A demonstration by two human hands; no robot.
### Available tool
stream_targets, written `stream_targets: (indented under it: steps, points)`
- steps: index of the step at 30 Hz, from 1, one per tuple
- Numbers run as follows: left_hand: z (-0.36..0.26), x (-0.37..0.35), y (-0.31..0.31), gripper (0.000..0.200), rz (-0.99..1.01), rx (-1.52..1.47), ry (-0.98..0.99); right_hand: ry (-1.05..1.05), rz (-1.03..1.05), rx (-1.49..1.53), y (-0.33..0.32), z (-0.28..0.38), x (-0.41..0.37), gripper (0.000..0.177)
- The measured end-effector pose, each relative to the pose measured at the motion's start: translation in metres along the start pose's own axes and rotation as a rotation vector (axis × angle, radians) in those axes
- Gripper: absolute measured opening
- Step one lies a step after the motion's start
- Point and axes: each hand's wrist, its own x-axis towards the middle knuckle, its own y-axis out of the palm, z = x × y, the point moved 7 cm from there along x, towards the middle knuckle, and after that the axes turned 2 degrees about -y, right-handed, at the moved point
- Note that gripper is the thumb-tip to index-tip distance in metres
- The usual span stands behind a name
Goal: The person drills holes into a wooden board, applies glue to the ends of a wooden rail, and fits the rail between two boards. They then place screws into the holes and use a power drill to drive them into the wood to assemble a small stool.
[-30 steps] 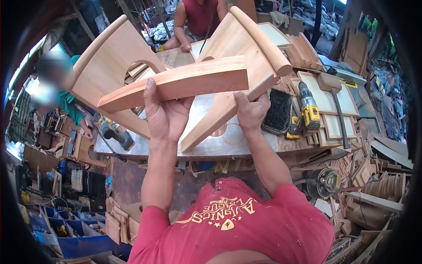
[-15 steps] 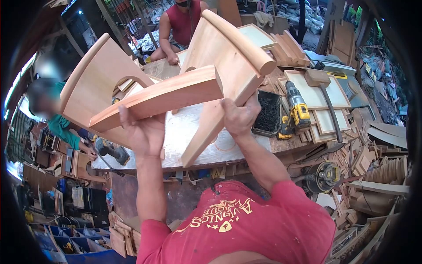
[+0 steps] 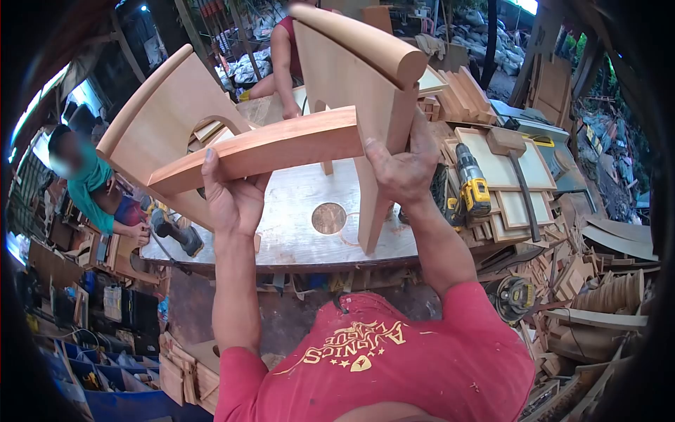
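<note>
A pale wooden frame hangs over the workbench (image 3: 281,243), made of a left side panel (image 3: 165,116), a right side panel (image 3: 337,67) and a curved crossbar (image 3: 288,145) between them. Each panel has a rounded rail along its upper edge and an arched cutout. My left hand (image 3: 235,200) is closed round the crossbar near its left end, thumb on the front face and fingers underneath. With my right hand (image 3: 406,165) I grip the edge of the right panel below its rail; some of those fingers are hidden behind the wood.
A cordless drill (image 3: 472,183) and a mallet (image 3: 517,169) lie on light panels at the right. Another power tool (image 3: 176,228) sits at the bench's left. One co-worker in a teal top (image 3: 91,190) is at the left; another in red (image 3: 286,56) is behind the frame.
The frame's right panel has swung more upright, its lower leg shifting right and uncovering a round mark on the bench. My right hand has moved right and slightly up with it.
</note>
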Motion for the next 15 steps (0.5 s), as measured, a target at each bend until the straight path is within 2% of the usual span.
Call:
stream_targets:
  steps: [2, 5, 8, 9, 11, 14, 15]
  points:
    - [0.001, -0.002, 0.002, 0.067, -0.026, 0.091, 0.006, -0.032, 0.016, 0.025, 0.0, 0.004, 0.001, 0.05]
    - [-0.002, -0.009, -0.003, 0.067, 0.002, 0.233, -0.124, -0.06, 0.044, -0.062, -0.001, 0.007, 0.0, 0.05]
    - [-0.013, -0.015, -0.022, 0.066, 0.107, 0.526, -0.4, -0.057, 0.085, -0.068, 0.001, 0.008, 0.004, 0.051]
    - [-0.033, -0.023, -0.027, 0.053, -0.017, 0.856, -0.264, -0.041, 0.095, -0.05, 0.0, 0.008, 0.003, 0.051]
    - [-0.069, -0.041, 0.015, 0.039, 0.084, 1.43, 0.034, -0.041, 0.044, -0.022, -0.001, 0.004, 0.005, 0.051]
    - [-0.077, -0.068, 0.107, 0.044, 0.445, 1.431, 0.844, -0.023, 0.042, -0.016, 0.0, 0.003, -0.001, 0.049]
    - [-0.067, -0.068, 0.131, 0.06, 0.539, 1.515, 0.917, -0.022, 0.049, -0.016, 0.002, 0.003, -0.001, 0.048]
